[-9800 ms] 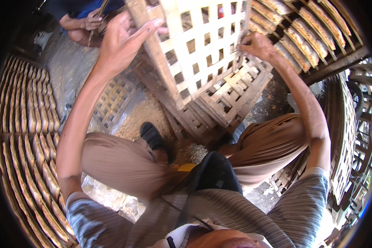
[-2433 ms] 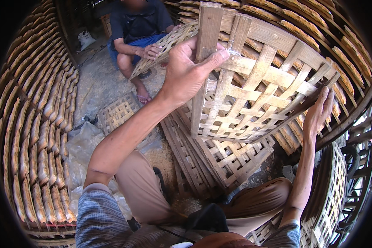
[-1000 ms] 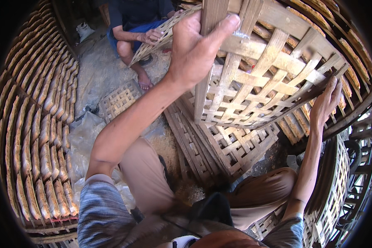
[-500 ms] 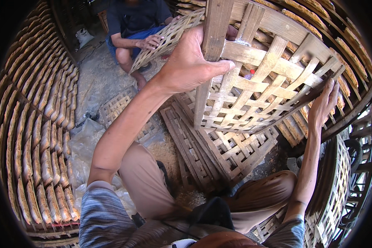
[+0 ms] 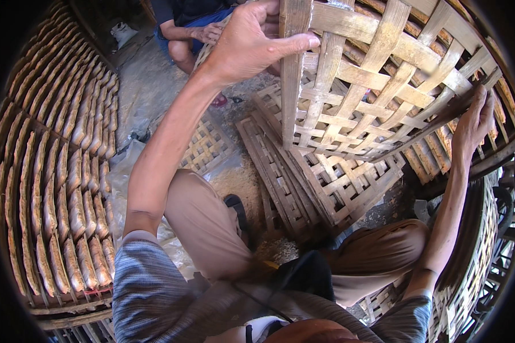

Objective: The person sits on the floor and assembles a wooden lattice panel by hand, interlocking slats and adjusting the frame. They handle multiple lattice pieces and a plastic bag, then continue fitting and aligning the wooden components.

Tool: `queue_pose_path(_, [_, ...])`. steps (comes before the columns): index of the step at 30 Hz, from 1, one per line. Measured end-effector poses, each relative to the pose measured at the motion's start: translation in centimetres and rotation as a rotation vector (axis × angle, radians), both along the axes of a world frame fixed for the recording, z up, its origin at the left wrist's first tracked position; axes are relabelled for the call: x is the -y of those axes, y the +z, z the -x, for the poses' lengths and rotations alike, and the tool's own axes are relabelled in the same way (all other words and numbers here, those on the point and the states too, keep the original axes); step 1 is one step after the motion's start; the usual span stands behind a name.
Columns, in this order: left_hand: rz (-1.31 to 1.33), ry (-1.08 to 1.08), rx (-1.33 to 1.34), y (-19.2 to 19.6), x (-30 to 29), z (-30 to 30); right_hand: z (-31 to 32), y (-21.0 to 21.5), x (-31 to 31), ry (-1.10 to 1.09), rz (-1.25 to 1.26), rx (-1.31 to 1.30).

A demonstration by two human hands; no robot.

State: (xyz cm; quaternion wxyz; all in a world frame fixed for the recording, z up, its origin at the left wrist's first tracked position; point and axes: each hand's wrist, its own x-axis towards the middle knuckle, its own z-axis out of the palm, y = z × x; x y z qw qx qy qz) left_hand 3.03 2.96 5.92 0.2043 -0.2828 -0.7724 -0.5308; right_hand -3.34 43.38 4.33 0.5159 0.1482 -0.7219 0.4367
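Both left hand (image 5: pixel 240 48) and right hand (image 5: pixel 474 121) grip a woven panel (image 5: pixel 386 39), partly hiding slabs (image 5: pixel 422 162) and stacked panels (image 5: pixel 329 208).

We see a pale tan tray (image 5: pixel 357 74) in a criss-cross weave, brown trousers (image 5: pixel 203 223), a blue-grey striped sleeve (image 5: pixel 149 280) and orange-brown, whitish slabs (image 5: pixel 86 266).

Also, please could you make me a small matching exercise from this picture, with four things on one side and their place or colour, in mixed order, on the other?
Things
1. left hand
2. right hand
3. tray stack
4. shoe

Places and colours
A. black
B. at the right edge of the raised tray
C. lower than the raised tray, woven and brown
D. thumb across the tray's left bar

Pairs: 1-D, 2-B, 3-C, 4-A.
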Motion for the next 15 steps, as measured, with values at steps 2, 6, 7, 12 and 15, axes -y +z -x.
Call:
queue_pose_path(2, [0.082,0.020,-0.015,-1.0,0.3,0.6,0.3,-0.3,-1.1,-0.025,0.001,0.037])
queue_pose_path(6, [0.138,0.029,0.114,-2.2,0.2,-0.2,0.3,-0.5,-1.7,-0.038,0.023,0.079])
queue_pose_path(7, [0.153,0.043,0.152,-2.6,0.3,-0.3,0.3,-0.6,-1.8,-0.063,0.008,0.088])
queue_pose_path(12, [0.114,0.065,0.083,-3.8,-0.1,-0.2,0.1,-0.4,-1.3,-0.077,0.022,0.098])
queue_pose_path(15, [0.016,0.022,0.047,-3.6,-0.6,-0.3,0.2,-0.5,-1.1,-0.057,0.047,0.059])
